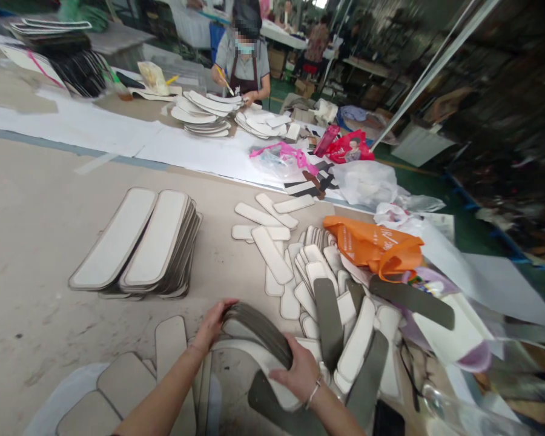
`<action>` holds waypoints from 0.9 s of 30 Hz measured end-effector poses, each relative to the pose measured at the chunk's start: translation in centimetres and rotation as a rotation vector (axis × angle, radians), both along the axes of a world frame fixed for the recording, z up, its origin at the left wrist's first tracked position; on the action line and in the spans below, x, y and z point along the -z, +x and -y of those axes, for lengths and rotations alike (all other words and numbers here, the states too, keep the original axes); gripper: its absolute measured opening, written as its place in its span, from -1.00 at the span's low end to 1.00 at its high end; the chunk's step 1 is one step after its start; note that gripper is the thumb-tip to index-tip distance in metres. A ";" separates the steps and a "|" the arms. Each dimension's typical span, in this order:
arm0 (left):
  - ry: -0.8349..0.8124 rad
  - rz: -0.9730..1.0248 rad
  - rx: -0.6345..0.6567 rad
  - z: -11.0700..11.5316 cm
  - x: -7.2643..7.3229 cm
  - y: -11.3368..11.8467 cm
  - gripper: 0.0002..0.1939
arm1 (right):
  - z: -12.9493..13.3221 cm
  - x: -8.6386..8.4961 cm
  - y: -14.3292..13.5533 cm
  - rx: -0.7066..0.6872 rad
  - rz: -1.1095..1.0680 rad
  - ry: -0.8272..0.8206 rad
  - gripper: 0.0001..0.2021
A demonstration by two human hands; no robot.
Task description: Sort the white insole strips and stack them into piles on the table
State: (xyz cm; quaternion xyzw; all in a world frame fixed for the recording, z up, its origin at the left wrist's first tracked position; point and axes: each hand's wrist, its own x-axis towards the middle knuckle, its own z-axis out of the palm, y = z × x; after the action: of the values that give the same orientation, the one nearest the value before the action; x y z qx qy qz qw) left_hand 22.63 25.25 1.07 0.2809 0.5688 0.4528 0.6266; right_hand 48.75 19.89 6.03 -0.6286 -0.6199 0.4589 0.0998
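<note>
A thick stack of long, rounded grey and white panels [257,339] is held between my two hands and bows upward in the middle. My left hand [217,322] grips its far left end. Around its right end is my right hand [298,370], with the thumb over the pale front panel. Dark grey panels [272,404] lie beneath my right hand. Beside my left forearm are loose beige panels [171,342]. Farther left, two neat piles of white-faced panels [157,236] stand side by side on the table [27,242].
Scattered small panels [272,254] spread right of centre, next to an orange bag [376,245]. A dark phone [389,419] lies at the lower right. Across the table, a person [245,60] holds a yellow tool near white curved pieces [204,112].
</note>
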 end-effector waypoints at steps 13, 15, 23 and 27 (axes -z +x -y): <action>-0.117 0.258 -0.395 -3.7 -1.8 -3.1 -0.40 | -10.7 1.6 -13.9 0.510 -0.991 -0.367 -0.37; -0.077 0.264 -0.387 -3.4 -2.1 -3.2 -0.37 | -12.0 1.7 -16.3 0.524 -1.024 -0.372 -0.39; -0.103 -0.214 -0.300 -4.0 -1.6 -4.3 -0.40 | -14.3 4.3 -22.1 0.584 -0.860 -0.391 -0.40; -0.119 -0.262 -0.338 -4.1 -0.7 -4.3 -0.39 | -14.4 5.0 -22.2 0.500 -0.766 -0.267 -0.42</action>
State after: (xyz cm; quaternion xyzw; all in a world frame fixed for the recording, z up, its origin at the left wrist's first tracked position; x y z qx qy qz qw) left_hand 18.31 29.37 1.73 0.2004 0.7100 0.4765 0.4783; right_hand 26.60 34.28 1.05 -0.5515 -0.3038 0.6951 0.3471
